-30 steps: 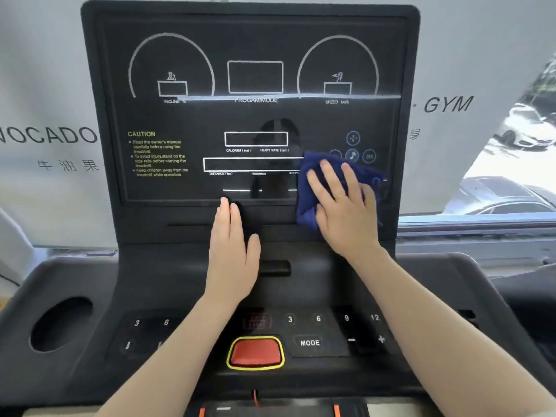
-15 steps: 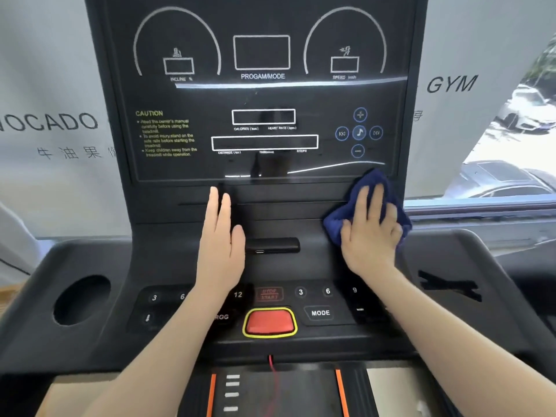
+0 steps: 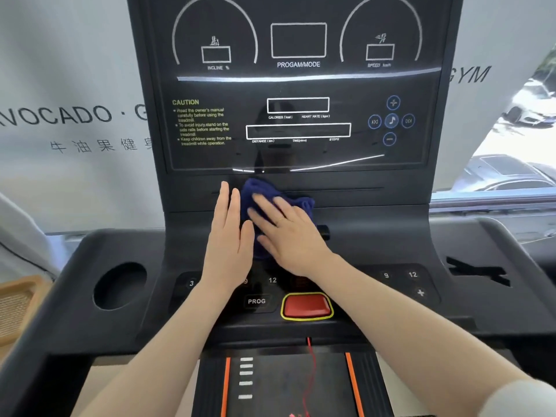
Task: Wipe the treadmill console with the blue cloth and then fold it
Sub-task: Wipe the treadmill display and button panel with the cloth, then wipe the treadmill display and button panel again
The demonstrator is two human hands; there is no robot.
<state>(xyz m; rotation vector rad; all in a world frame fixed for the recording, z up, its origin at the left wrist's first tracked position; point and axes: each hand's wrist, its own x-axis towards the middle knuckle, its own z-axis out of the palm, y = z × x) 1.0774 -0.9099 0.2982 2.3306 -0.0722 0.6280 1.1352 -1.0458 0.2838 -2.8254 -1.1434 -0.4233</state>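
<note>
1. The treadmill console (image 3: 301, 191) fills the middle of the frame, its dark display panel reaching the top edge, with 2 arched gauges in the upper part and a yellow caution text at centre left.
2. The lower deck of the console spreads across the bottom half, with a round cup holder (image 3: 119, 285) at lower left and number keys (3, 12, 9, 12 are readable) on both sides of the wrists.
3. Both forearms rise from the bottom edge and converge on the ledge just below the display.
4. The right hand (image 3: 288, 233) lies flat at centre frame, fingers straight, slightly spread and angled toward the upper left, pressing on the blue cloth (image 3: 261, 191); a ring sits on 1 finger.
5. The left hand (image 3: 227, 236) lies just left of it, palm down on the console, fingers straight and close together, pointing up; its thumb edge touches the cloth.
6. The cloth is bunched under the right hand, showing above and beside the fingers.
7. The red button (image 3: 307, 306), ringed in yellow, sits below the hands.
</note>
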